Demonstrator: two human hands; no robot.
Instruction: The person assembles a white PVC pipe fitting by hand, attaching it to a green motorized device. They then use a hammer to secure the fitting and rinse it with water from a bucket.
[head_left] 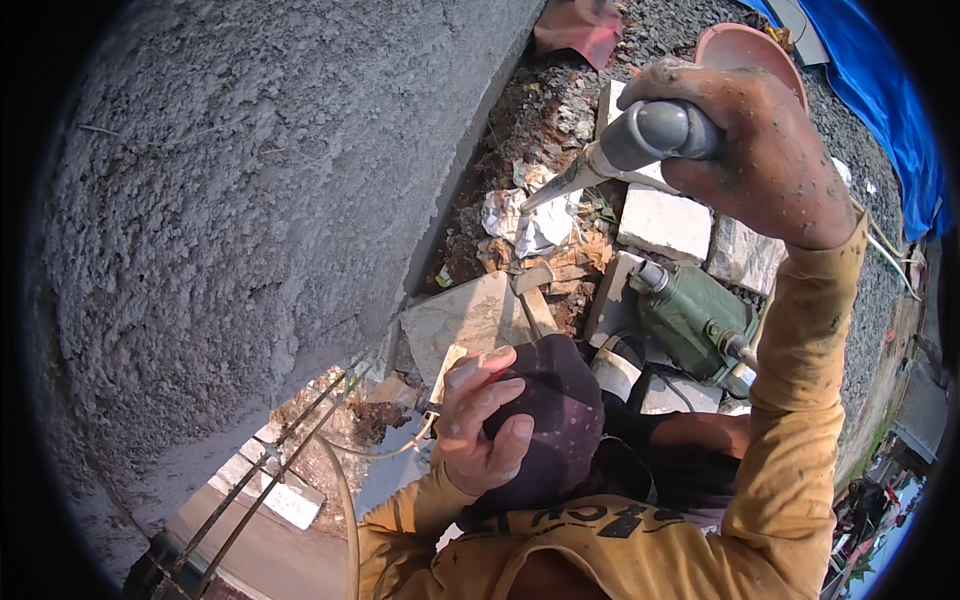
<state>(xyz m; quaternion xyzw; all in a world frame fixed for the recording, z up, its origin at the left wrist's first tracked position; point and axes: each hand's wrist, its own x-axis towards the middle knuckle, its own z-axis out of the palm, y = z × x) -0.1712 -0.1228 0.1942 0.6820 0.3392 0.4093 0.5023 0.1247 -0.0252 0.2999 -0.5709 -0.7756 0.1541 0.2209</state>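
Observation:
My right hand [765, 150], its back spattered with mud or mortar, is wrapped round the elbow of a grey pipe [655, 135]. From the elbow the pipe runs down and left, its thin end over crumpled white paper [545, 222] on the rubble. Lower down, my left hand [480, 420] holds nothing, its fingers half bent and apart. That hand is beside a dark purple, speckled cloth-covered rounded shape [555, 410]; whether it is a knee or a cap I cannot tell. Yellow sleeves [800, 400] cover both my arms.
A rough grey cement wall [250, 200] fills the left. Steel rods [285, 465] stick out near its lower edge. White blocks [665, 222] and a green metal device [695, 320] lie at right. Beyond are a pink bowl [745, 50], red sheet [580, 30] and blue tarp [885, 100].

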